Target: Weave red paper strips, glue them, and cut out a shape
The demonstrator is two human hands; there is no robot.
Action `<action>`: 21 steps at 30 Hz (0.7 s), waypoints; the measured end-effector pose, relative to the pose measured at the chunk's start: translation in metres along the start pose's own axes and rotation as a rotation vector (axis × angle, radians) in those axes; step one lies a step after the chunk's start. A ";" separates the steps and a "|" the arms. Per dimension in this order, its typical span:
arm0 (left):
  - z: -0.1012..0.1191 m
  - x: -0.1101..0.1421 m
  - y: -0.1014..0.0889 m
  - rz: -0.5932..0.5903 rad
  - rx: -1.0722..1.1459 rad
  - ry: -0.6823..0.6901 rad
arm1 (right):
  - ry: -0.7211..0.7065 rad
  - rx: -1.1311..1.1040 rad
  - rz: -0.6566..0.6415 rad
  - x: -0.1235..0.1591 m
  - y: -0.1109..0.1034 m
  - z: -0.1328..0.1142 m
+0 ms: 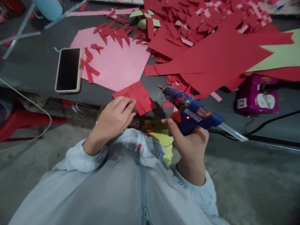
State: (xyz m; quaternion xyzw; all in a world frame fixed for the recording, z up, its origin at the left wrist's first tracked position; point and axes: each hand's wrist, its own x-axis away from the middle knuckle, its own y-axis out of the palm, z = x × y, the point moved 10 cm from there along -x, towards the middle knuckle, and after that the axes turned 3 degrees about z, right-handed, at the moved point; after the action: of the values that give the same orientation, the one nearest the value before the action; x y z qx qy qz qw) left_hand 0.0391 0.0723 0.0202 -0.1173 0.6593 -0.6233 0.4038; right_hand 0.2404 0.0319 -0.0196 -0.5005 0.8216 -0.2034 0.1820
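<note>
My right hand (189, 143) is wrapped round the handle of a blue hot glue gun (187, 103), a finger at its orange trigger. The gun's brass nozzle points up and left, its red light glows, and a clear glue stick (234, 132) sticks out of its back. My left hand (117, 114) lies over the near-left edge of a red woven paper square (140, 97), its fingers loosely stretched and touching it, with a gap below the index finger. The square lies at the table's front edge, its far corner beside a pink paper sheet (112, 65).
Red paper cut-outs with googly eyes (106, 32) lie on the pink sheet. A phone (68, 70) rests at left, near a blue cup (49, 9). Red sheets (215, 59) and strips cover the right. A purple box (257, 95) has a black cable. A red stool (21, 123) stands below.
</note>
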 end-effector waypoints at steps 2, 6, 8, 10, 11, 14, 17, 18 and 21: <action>0.000 0.001 0.008 -0.019 -0.001 -0.013 | -0.011 0.017 0.008 -0.001 -0.001 -0.003; -0.004 0.006 0.017 -0.083 0.027 -0.036 | -0.034 0.046 0.011 -0.003 -0.001 -0.006; -0.005 0.008 0.019 -0.140 0.052 -0.021 | -0.041 0.034 0.001 -0.002 0.001 -0.004; -0.005 0.010 0.019 -0.198 0.080 -0.003 | -0.045 0.024 -0.016 -0.001 0.005 -0.002; -0.005 0.010 0.019 -0.220 0.098 0.007 | -0.046 0.024 -0.022 -0.001 0.006 -0.001; -0.004 0.010 0.017 -0.256 0.158 0.028 | -0.056 0.039 -0.029 0.000 0.007 -0.003; -0.007 0.008 0.017 -0.232 0.180 -0.024 | -0.076 0.053 -0.015 -0.002 0.005 -0.009; -0.009 0.008 0.017 -0.219 0.174 -0.050 | -0.080 0.057 -0.013 -0.003 0.005 -0.011; -0.008 0.008 0.018 -0.206 0.147 -0.052 | -0.086 0.068 -0.012 -0.004 0.004 -0.014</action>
State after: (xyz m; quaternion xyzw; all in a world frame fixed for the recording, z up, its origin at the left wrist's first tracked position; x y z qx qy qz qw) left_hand 0.0345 0.0762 -0.0006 -0.1707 0.5856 -0.7048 0.3622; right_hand 0.2319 0.0393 -0.0094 -0.5072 0.8025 -0.2109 0.2328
